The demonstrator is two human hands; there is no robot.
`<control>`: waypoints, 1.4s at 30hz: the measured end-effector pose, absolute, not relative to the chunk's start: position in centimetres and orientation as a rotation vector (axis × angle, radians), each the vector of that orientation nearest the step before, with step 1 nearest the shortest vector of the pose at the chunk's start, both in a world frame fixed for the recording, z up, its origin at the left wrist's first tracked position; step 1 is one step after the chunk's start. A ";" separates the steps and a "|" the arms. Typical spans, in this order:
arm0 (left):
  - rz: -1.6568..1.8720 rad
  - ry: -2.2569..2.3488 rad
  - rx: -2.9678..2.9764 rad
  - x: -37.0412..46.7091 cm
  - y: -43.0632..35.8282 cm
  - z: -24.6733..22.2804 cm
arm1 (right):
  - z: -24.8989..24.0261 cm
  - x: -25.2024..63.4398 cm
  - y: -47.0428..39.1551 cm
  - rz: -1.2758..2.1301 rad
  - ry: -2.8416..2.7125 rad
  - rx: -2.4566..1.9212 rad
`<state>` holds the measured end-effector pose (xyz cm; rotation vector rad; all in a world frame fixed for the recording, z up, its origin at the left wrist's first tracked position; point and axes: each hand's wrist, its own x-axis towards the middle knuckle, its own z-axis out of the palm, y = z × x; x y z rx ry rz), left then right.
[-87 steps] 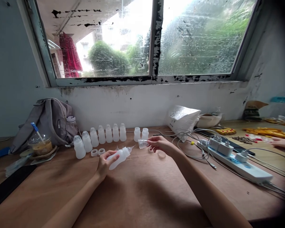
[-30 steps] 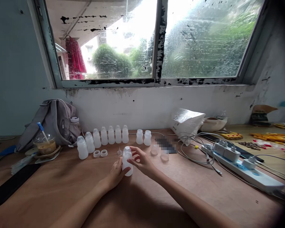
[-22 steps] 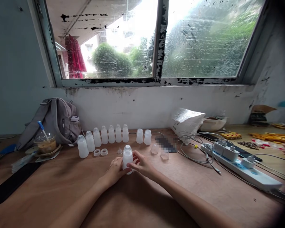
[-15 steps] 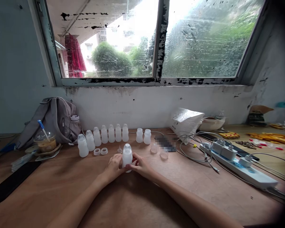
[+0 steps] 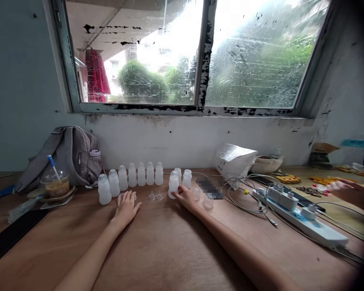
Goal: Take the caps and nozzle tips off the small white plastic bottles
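Note:
My right hand has thumb and fingers on the lower right side of a capped white baby bottle, upright on the table. Behind it stand two open-topped bottles, the left one partly hidden. My left hand reaches over the white collar rings, its fingers stretched out and the thumb apart; the rings are mostly covered. Between my hands lie two clear bottle nipples. Several capped bottles form a row at the back left. Clear caps lie right of my right hand.
A grey backpack, a drink cup and a black strip are on the left. To the right are a white bag, tangled cables and a power strip. Another person's hand reaches in at the far right.
The capped bottle, earlier between both hands, has moved right and back with my right hand. My left hand has let go and moved left to the rings. Another person's hand has come into view.

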<state>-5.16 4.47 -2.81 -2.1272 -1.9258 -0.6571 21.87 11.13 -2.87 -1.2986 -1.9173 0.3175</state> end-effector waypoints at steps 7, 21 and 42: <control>-0.539 -2.038 -2.126 -5.7 4.9 -3.2 | -3.0 20.4 14.2 0.128 -1.882 -1.578; -0.528 -2.008 -2.162 -5.7 5.0 -3.3 | -2.6 18.3 16.3 0.107 -1.887 -1.857; -0.705 -1.722 -2.291 -5.5 4.7 -2.7 | -3.4 17.0 13.1 0.040 -2.213 -1.367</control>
